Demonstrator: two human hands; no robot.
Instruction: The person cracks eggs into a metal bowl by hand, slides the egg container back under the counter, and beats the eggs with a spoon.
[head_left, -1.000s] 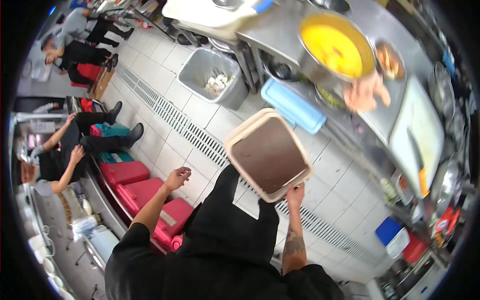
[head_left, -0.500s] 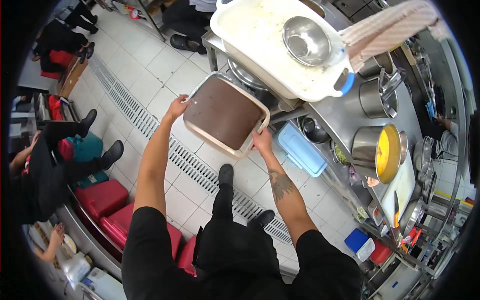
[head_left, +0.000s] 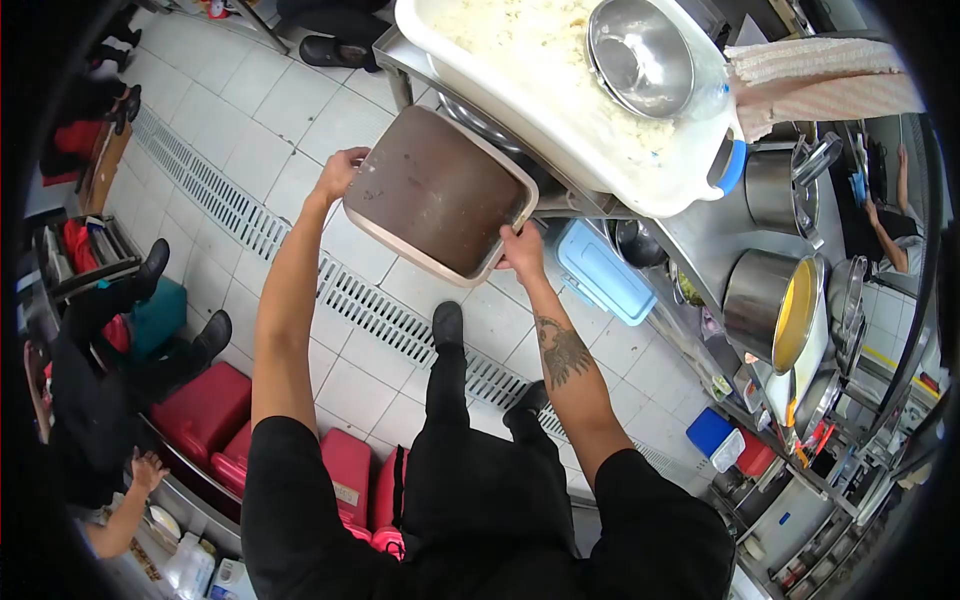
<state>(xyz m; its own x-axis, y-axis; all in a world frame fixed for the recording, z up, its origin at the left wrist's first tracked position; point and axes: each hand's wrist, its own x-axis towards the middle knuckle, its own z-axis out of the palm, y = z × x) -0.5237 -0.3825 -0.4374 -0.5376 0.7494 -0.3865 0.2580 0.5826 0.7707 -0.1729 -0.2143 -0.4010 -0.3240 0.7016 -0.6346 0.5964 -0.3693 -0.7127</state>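
Observation:
Between my two hands is a beige rectangular tub (head_left: 420,262), held above the tiled floor and filled with something smooth and dark brown whose kind I cannot make out. My left hand (head_left: 341,174) is closed on its left edge, fingers partly hidden behind the rim. Gripping the near right corner is my right hand (head_left: 522,252), thumb on the rim. Close to the tub's far right side stands a metal table bearing a large white tub (head_left: 560,150) of pale, crumbly food. A steel bowl (head_left: 640,58) rests in that food.
Steel pots (head_left: 755,300), one holding yellow liquid, stand on the metal table (head_left: 690,240) to the right. A light-blue plastic lid or box (head_left: 605,270) is below its edge. A drain grate (head_left: 370,315) crosses the floor. Red bins (head_left: 205,400) and a seated person's legs (head_left: 180,340) are at left.
The brown tub has shifted slightly left in view, and its brown surface looks different, now reaching nearer the far left rim. Both hands keep their hold. The surroundings have shifted with the head.

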